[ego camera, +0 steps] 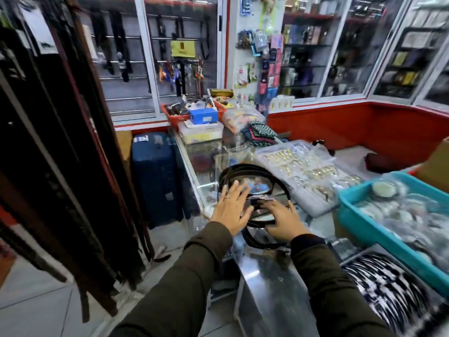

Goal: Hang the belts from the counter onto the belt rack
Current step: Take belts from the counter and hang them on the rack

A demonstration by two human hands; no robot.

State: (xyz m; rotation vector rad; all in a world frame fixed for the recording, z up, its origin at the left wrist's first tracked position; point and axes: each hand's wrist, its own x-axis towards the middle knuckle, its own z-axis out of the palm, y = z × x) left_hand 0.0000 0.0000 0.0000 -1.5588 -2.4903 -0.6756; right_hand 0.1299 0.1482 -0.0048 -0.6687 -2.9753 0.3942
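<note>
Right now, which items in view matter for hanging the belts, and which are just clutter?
Job:
- coiled black belts on the glass counter
- belts already hanging on the rack
- left hand open over the coils; right hand on them, grip unclear

Clutter:
- teal bin
- clear jewellery trays
- blue suitcase
- red basket

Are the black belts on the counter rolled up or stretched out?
Rolled up. The black belts lie in round loops on the glass counter, under both hands.

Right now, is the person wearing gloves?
No, both the left hand and the right hand are bare, reaching over the coiled belts.
</note>
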